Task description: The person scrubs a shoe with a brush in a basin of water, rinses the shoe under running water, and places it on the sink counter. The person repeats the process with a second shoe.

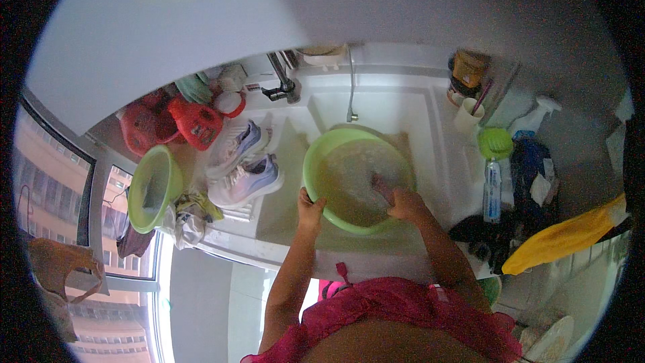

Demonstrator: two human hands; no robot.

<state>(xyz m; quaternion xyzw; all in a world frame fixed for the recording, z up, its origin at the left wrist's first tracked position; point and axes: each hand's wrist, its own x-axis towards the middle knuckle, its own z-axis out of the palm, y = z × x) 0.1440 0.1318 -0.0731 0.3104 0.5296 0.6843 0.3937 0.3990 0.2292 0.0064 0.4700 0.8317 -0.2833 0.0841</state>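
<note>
A light green basin (314, 195) stands in the white sink, with cloudy, foamy water (349, 173) inside. My left hand (310, 210) is closed on its near left rim, thumb and fingers around the edge. Over the right side of the water, my right hand (405, 204) is closed around a dark reddish, elongated thing (382, 187). Part of that thing is in the water, and I cannot make out its kind. Left of the basin, a pair of white and lilac sneakers (250, 187) rests on the ribbed board beside the sink.
Behind the sink rise a dark faucet (285, 87) and a thin hanging hose (351, 94). Red jugs (196, 123) and another green basin (176, 178) stand at left. On the right are a cup (468, 117), a green brush (496, 142), a spray bottle (534, 117) and a yellow cloth (564, 238).
</note>
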